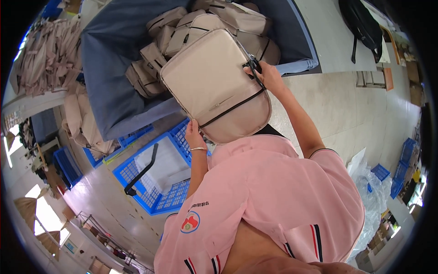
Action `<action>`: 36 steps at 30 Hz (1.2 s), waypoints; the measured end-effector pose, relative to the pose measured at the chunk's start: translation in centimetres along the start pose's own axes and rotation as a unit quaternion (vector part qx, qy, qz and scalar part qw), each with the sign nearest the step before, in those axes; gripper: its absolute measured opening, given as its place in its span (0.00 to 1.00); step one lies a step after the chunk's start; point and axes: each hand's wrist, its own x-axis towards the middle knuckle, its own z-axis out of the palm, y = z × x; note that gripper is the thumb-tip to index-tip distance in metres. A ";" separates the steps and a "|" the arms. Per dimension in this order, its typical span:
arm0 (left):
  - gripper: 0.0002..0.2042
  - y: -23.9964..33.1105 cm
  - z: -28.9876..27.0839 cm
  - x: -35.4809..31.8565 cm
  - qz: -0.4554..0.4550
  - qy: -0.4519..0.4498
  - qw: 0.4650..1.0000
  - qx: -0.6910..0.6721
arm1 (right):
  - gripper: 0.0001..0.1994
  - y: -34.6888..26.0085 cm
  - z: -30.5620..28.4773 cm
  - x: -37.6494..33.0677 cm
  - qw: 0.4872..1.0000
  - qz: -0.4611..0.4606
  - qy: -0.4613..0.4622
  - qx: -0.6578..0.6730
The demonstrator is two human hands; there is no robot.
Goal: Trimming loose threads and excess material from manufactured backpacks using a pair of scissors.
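A large blue fabric-lined bin (109,68) filled the upper part of the view, its soft walls sagging around a heap of beige backpacks (182,32) piled against one another. To the left of the bin, more beige bags and straps (50,55) lay stacked in a loose mound. Beyond the bin's far corner stretched a grey counter (328,36) with a black bag (362,25) lying on it.

Below the bin stood a blue plastic crate (155,182) with lattice walls, holding white sheet material and crossed by a black handle. Further blue crates (404,164) sat at the right edge, beside a crumpled mass of clear plastic wrap (372,196) on the floor.

The person, in a pink short-sleeved shirt (273,196), held one beige backpack (214,82) up in front of the body, over the near rim of the bin and partly covering the heap. It was tilted, its front panel facing the camera, with a dark zipper line running across the lower part.

The left hand (194,134), a thin bracelet on the wrist, gripped the bag's lower left edge. The right hand (267,75) was closed on the bag's right side, fingers pinching at a black buckle or zipper pull (252,64) there.
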 end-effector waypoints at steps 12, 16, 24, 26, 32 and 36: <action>0.14 5.0 2.2 -0.6 0.268 0.166 0.933 0.175 | 0.26 4.2 4.4 -3.1 0.943 0.028 -0.006 0.331; 0.12 13.8 1.6 -2.5 0.393 0.131 0.859 0.301 | 0.13 3.1 0.2 -4.5 0.889 0.078 0.031 0.451; 0.05 28.6 2.8 -9.7 0.574 -0.080 0.659 0.478 | 0.12 -1.1 -9.0 -4.0 0.851 -0.166 0.140 0.478; 0.03 31.6 4.4 -11.2 0.646 -0.144 0.487 0.570 | 0.13 -4.5 -10.9 -4.9 0.859 -0.215 0.150 0.440; 0.05 35.4 10.9 -9.8 0.671 -0.325 0.318 0.585 | 0.14 -8.0 -8.5 -7.0 0.925 -0.213 0.121 0.292; 0.08 29.6 15.7 -1.2 0.622 -0.338 0.384 0.593 | 0.13 -5.8 -6.2 -6.0 0.969 -0.072 0.069 0.224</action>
